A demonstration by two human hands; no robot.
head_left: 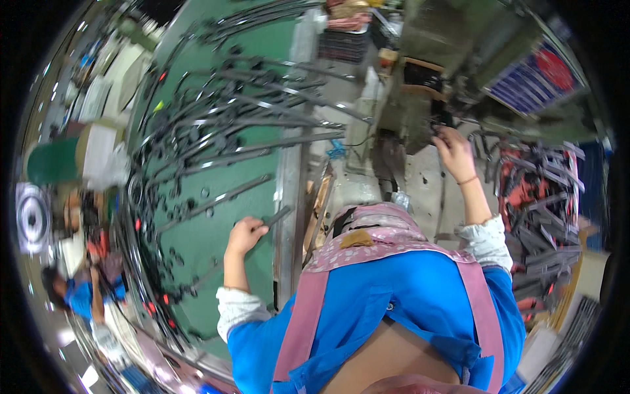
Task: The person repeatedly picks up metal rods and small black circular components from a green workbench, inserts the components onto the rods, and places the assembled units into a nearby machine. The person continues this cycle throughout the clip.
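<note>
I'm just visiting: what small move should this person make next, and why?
Perhaps bring the flat, dark grey metal bar in the left hand rightward, toward the black machine part. The bar's tip shows near the pale metal edge of the green tabletop, and the right hand is up by that part, though blur hides whether it grips anything.
</note>
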